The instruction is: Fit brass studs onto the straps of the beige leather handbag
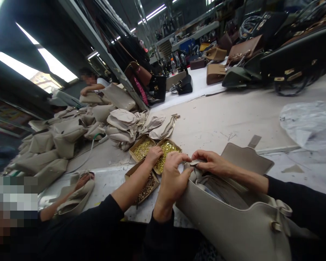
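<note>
Brass fittings (167, 150) in boxes beside bag (233, 224); co-worker's hand (153, 154) reaching in.

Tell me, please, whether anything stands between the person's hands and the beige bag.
Nothing visible does: the left hand and right hand grip the beige bag at its open top. A co-worker's hand reaches into the fittings box beside them.

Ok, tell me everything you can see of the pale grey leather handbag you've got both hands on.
The pale grey leather handbag has a smooth, matte look and lies tilted at the near edge of the white worktable, its mouth open toward the middle. Its flap is thrown back flat on the table. A strap with a gold-coloured metal fitting sits on the near side. Crumpled pale lining or stuffing shows inside. The left hand and right hand pinch material at the opening.
</note>
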The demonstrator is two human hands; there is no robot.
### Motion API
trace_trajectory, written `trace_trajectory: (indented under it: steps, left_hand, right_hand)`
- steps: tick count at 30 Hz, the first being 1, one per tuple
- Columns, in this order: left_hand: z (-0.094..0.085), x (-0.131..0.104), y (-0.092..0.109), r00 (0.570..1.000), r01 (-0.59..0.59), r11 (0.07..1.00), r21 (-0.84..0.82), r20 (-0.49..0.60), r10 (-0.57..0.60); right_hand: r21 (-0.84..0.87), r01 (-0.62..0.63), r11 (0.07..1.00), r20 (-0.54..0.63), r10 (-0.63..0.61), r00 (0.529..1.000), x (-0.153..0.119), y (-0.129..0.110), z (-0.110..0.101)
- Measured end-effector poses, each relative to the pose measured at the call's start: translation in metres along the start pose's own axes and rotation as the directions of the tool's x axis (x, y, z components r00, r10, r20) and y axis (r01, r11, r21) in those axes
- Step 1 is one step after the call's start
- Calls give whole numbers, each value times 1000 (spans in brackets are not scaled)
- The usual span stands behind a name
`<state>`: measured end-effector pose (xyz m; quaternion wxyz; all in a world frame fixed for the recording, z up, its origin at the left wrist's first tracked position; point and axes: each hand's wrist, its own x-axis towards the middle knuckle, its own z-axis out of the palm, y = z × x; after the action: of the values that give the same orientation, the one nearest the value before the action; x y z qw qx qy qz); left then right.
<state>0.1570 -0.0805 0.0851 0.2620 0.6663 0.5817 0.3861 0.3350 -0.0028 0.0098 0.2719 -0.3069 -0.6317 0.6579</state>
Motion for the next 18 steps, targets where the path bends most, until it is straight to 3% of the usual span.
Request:
trace_trajectory:
  steps: [2,5,8,13,16,18]
  left_hand:
    - [-5,-4,21,991,-93,992,86,109,84]
    - [-3,-12,37,966,-34,986,163,258,-9]
    - [1,-20,40,981,-12,944,329,185,-52]
    - [5,-27,36,986,-148,791,594,147,75]
    - [5,-23,25,987,-160,722,674,120,106]
    - [3,-20,14,990,-139,745,653,112,86]
  right_hand:
    - [-17,12,1000,-9,-13,1000,0,0,1]
    - [-47,13,999,-29,-15,999,-4,-7,0]
    - [-130,51,990,-18,-53,998,-14,-24,-1]
    - [-386,111,916,-73,-150,986,-27,-56,-4]
    - [-540,127,832,-126,-229,965,-23,-57,-5]
    - [-594,116,796,-118,-229,966,-17,-49,-5]
